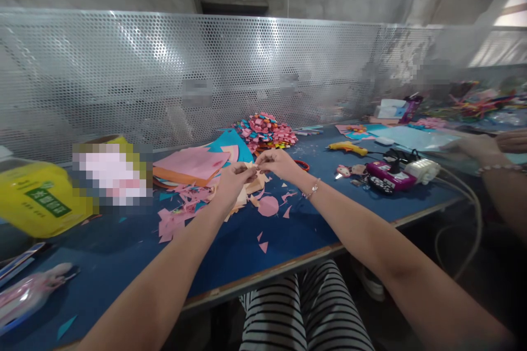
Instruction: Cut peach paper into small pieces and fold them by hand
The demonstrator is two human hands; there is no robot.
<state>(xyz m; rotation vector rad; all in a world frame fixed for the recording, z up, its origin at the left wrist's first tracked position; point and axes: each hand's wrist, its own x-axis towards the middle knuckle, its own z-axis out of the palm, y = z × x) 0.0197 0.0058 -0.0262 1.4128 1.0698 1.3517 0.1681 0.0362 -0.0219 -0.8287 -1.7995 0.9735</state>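
Observation:
Both my hands meet above the blue table [230, 255]. My left hand [234, 181] is closed in a pinch on a pale peach paper piece [257, 180]. My right hand [280, 163], with a bracelet on its wrist, pinches the same piece from the right. Under the hands lie pink and peach paper scraps [181, 214] and a pink paper circle [268, 206]. A stack of pink, orange and blue paper sheets [193, 165] lies just left of my hands.
A heap of small folded coloured papers [267, 132] sits behind my hands by the perforated metal screen [164, 71]. A yellow glue gun [348, 147], a purple device [389, 174] and a power strip [422, 169] lie right. Another person's hands [489, 145] work at far right. A yellow bag [39, 197] stands left.

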